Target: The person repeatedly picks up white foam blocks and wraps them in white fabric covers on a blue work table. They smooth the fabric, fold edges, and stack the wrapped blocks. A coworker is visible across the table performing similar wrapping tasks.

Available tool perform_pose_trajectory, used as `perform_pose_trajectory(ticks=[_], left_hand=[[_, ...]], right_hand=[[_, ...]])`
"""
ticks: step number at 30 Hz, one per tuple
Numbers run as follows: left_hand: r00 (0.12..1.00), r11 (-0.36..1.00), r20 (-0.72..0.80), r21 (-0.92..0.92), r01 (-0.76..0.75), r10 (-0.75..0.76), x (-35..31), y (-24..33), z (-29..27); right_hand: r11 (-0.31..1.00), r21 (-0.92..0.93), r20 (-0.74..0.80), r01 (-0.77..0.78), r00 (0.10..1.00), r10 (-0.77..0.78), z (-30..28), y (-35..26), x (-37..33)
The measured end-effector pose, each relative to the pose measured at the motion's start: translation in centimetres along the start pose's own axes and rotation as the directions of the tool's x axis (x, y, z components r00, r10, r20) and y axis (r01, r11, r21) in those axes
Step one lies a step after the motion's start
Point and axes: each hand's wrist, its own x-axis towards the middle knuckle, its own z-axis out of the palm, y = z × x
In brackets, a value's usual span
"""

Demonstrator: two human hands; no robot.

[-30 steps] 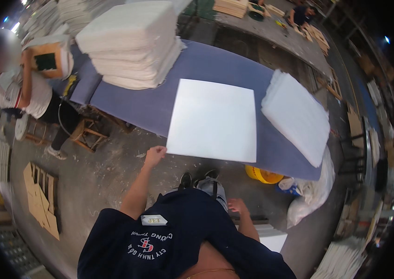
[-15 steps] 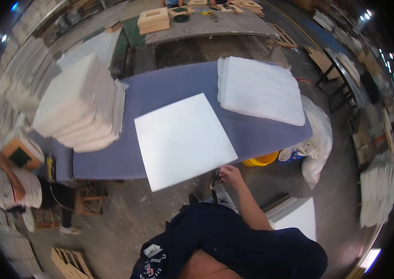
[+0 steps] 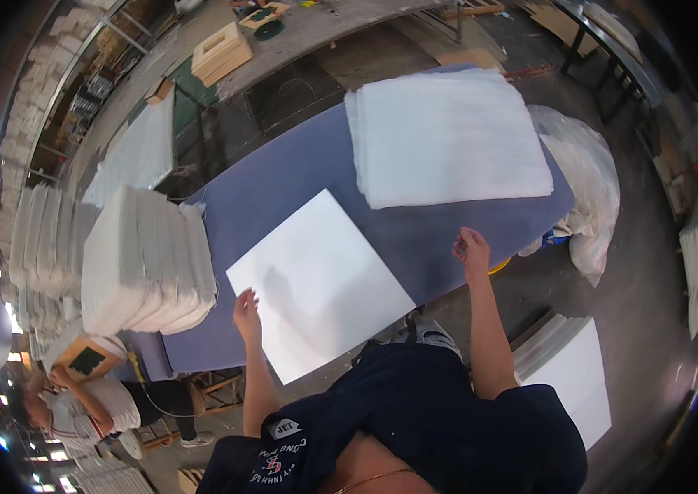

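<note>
A flat white square board [image 3: 328, 296] lies at a slant on the table covered in blue-grey cloth [image 3: 283, 173], one corner jutting past the near edge. My left hand [image 3: 247, 316] is at the board's left edge, fingers loosely bent and apart; whether it touches the board is unclear. Above the table's right part, my right hand [image 3: 471, 251] hangs with loosely curled fingers and nothing visible in them. Beyond it lies a stack of white fluffy padding sheets [image 3: 452, 136].
A tall pile of thick white padding [image 3: 143, 263] stands on the table's left end. Low at my right is a stack of white boards [image 3: 571, 370]. A plastic bag [image 3: 592, 189] bulges past the right end. At left a seated person [image 3: 102, 403] handles a wooden frame [image 3: 89, 361].
My left hand has come into view at the board's left edge. The right hand has risen from the board's near corner to over the table's right side. The view has shifted and turned.
</note>
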Motion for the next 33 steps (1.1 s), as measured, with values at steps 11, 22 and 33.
perform_pose_trajectory(ticks=[11, 22, 33], left_hand=[[0.823, 0.916, 0.479, 0.385, 0.115, -0.305, 7.4, 11.3, 34.0], [0.549, 0.731, 0.649, 0.676, -0.098, -0.527, 13.1, 17.6, 39.8], [0.589, 0.685, 0.802, 0.484, -0.544, -0.099, 16.6, 29.3, 43.2]], right_hand=[[0.901, -0.269, -0.148, -0.341, 0.939, 0.311, -7.5, 1.0, 5.2], [0.878, -0.149, -0.164, -0.455, 0.887, 0.432, -8.1, 0.1, 6.1], [0.837, -0.260, -0.083, -0.481, 0.875, 0.477, -8.4, -1.3, 6.5]])
